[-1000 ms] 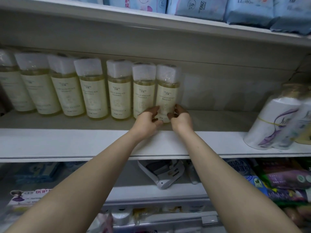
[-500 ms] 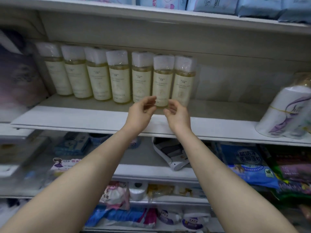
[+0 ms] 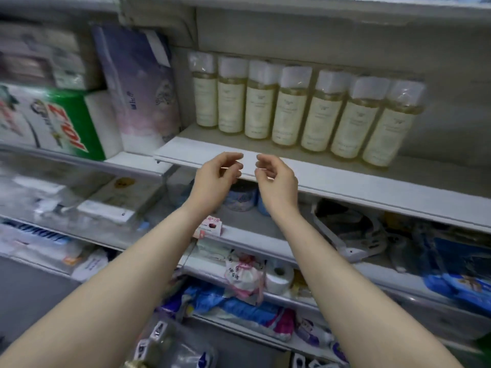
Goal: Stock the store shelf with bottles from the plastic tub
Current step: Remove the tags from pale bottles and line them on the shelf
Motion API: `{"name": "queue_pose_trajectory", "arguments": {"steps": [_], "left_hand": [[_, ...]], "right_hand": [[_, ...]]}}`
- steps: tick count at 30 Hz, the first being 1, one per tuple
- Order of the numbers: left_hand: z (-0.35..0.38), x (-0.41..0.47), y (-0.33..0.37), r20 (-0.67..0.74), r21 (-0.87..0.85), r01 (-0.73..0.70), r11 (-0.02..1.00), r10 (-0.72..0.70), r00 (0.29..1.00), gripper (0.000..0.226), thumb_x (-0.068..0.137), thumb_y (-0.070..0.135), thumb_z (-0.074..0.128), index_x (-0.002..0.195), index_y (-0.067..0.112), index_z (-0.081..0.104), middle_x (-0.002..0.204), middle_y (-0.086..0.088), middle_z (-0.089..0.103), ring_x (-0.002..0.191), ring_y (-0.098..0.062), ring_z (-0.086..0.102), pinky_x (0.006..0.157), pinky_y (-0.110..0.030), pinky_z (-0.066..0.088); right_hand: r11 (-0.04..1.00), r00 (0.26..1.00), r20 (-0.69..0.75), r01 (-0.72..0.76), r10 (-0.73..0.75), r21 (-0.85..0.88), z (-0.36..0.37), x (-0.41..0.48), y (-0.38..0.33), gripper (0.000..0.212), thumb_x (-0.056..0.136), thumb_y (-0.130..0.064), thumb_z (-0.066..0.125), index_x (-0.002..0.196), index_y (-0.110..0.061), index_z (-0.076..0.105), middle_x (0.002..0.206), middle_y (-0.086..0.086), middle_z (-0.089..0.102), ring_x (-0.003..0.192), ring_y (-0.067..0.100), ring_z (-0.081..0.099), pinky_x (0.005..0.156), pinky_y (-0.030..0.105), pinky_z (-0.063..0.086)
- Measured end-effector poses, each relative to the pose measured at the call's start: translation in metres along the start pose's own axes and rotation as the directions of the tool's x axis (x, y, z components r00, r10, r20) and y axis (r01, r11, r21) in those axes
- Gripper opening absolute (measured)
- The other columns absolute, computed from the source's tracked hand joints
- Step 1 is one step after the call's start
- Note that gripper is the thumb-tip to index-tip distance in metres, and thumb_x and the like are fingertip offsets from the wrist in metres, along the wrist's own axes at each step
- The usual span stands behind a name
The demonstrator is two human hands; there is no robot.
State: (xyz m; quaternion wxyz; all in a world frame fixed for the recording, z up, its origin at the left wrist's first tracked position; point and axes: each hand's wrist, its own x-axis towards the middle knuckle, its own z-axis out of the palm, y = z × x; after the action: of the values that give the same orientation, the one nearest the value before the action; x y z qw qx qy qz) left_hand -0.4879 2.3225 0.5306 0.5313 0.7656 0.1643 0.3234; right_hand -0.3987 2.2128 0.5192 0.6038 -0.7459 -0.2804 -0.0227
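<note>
Both hands are off the stock. The left hand (image 3: 216,179) and right hand (image 3: 276,181) hover side by side in front of the shelf (image 3: 372,187), just near of its white front lip. Fingers on both are loosely curled, and neither hand holds anything.

Seven bottles (image 3: 292,107) stand upright in a touching row on that shelf. They have pale labels, white caps and amber liquid, and the row slants nearer toward the right. The rightmost bottle (image 3: 390,126) closes the row, with board showing to the right of it.

We judge one placement finished and the next fetch due. The next move calls for going down to the plastic tub (image 3: 170,349), which we take to be the clear container at the near bottom edge. It is blurred, so we cannot tell its contents for sure. Then one bottle has to be gripped, lifted over the lip and set upright against the rightmost bottle without knocking the row.

This is a shop aisle with white tiered shelving, and the light is dim.
- Left bay: a green-and-white box (image 3: 53,120) beside a purple-and-white pack (image 3: 140,86).
- Lower tiers: a toilet roll (image 3: 279,278), with blue packs (image 3: 457,285) at the right.
</note>
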Motion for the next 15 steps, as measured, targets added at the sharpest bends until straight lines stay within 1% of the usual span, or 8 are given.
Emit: {"name": "queue_pose_trajectory", "arguments": {"steps": [2, 4, 6, 8, 9, 11, 13, 15], "left_hand": [[-0.037, -0.01, -0.013, -0.011, 0.042, 0.003, 0.999, -0.003, 1.0, 0.023, 0.098, 0.01, 0.056, 0.118, 0.015, 0.065, 0.103, -0.007, 0.072, 0.091, -0.011, 0.069, 0.085, -0.024, 0.056], [-0.073, -0.02, -0.03, 0.004, 0.098, 0.005, 0.995, -0.006, 1.0, 0.021, 0.098, 0.009, 0.056, 0.116, 0.016, 0.066, 0.1, -0.001, 0.072, 0.09, -0.01, 0.069, 0.084, -0.024, 0.055], [-0.107, -0.027, -0.051, 0.011, 0.139, 0.02, 0.99, -0.021, 1.0, 0.021, 0.097, 0.008, 0.056, 0.112, 0.02, 0.066, 0.095, 0.003, 0.072, 0.087, -0.009, 0.069, 0.083, -0.028, 0.057], [-0.134, -0.035, -0.071, 0.007, 0.164, 0.044, 0.985, -0.046, 0.999, 0.021, 0.096, 0.013, 0.057, 0.113, 0.021, 0.067, 0.095, 0.003, 0.073, 0.087, -0.012, 0.07, 0.085, -0.034, 0.058], [-0.148, -0.04, -0.083, 0.003, 0.169, 0.056, 0.984, -0.057, 0.998, 0.022, 0.095, 0.015, 0.057, 0.113, 0.022, 0.067, 0.095, 0.002, 0.073, 0.086, -0.013, 0.07, 0.086, -0.037, 0.058], [-0.173, -0.048, -0.107, 0.003, 0.154, 0.097, 0.983, -0.098, 0.995, 0.022, 0.095, 0.013, 0.057, 0.112, 0.023, 0.067, 0.094, 0.001, 0.073, 0.083, -0.01, 0.069, 0.087, -0.04, 0.058], [-0.192, -0.058, -0.128, 0.004, 0.132, 0.141, 0.981, -0.143, 0.99, 0.022, 0.097, 0.009, 0.056, 0.111, 0.023, 0.065, 0.093, 0.001, 0.071, 0.082, -0.01, 0.068, 0.086, -0.04, 0.058], [-0.208, -0.068, -0.148, 0.018, 0.115, 0.19, 0.975, -0.193, 0.981, 0.021, 0.098, 0.007, 0.055, 0.111, 0.022, 0.064, 0.094, 0.0, 0.07, 0.081, -0.007, 0.068, 0.085, -0.036, 0.058]], "right_hand": [[1.0, 1.0, 0.029, 0.01, -0.011, 0.023, 0.036, -0.015, -0.006, 0.029, 0.093, -0.003, 0.059, 0.115, -0.019, 0.068, 0.104, -0.004, 0.071, 0.089, 0.004, 0.065, 0.084, 0.015, 0.05], [1.0, 0.997, 0.081, 0.006, -0.008, 0.03, 0.073, -0.031, -0.009, 0.029, 0.093, -0.002, 0.059, 0.115, -0.018, 0.067, 0.104, -0.006, 0.07, 0.087, 0.0, 0.064, 0.084, 0.014, 0.05], [1.0, 0.992, 0.13, -0.006, 0.003, 0.021, 0.109, -0.047, -0.011, 0.03, 0.091, -0.002, 0.06, 0.115, -0.018, 0.068, 0.105, -0.005, 0.072, 0.091, 0.005, 0.066, 0.086, 0.018, 0.052], [1.0, 0.986, 0.167, -0.022, 0.02, 0.01, 0.141, -0.064, -0.01, 0.03, 0.091, -0.003, 0.06, 0.115, -0.019, 0.068, 0.106, -0.005, 0.072, 0.093, 0.007, 0.067, 0.085, 0.019, 0.053], [0.999, 0.983, 0.182, -0.033, 0.031, 0.006, 0.156, -0.073, -0.008, 0.03, 0.091, -0.004, 0.06, 0.115, -0.02, 0.069, 0.106, -0.006, 0.072, 0.092, 0.007, 0.067, 0.084, 0.02, 0.053], [0.998, 0.975, 0.21, -0.067, 0.068, -0.01, 0.188, -0.09, -0.002, 0.029, 0.091, -0.004, 0.06, 0.114, -0.02, 0.069, 0.106, -0.007, 0.072, 0.09, 0.009, 0.067, 0.082, 0.021, 0.053], [0.994, 0.968, 0.229, -0.103, 0.105, -0.018, 0.213, -0.107, 0.005, 0.028, 0.092, -0.004, 0.06, 0.114, -0.019, 0.069, 0.105, -0.006, 0.072, 0.088, 0.011, 0.067, 0.079, 0.019, 0.052], [0.989, 0.961, 0.236, -0.143, 0.144, -0.021, 0.235, -0.122, 0.013, 0.027, 0.092, -0.004, 0.06, 0.113, -0.018, 0.069, 0.104, -0.007, 0.071, 0.085, 0.009, 0.066, 0.076, 0.011, 0.049]]}}
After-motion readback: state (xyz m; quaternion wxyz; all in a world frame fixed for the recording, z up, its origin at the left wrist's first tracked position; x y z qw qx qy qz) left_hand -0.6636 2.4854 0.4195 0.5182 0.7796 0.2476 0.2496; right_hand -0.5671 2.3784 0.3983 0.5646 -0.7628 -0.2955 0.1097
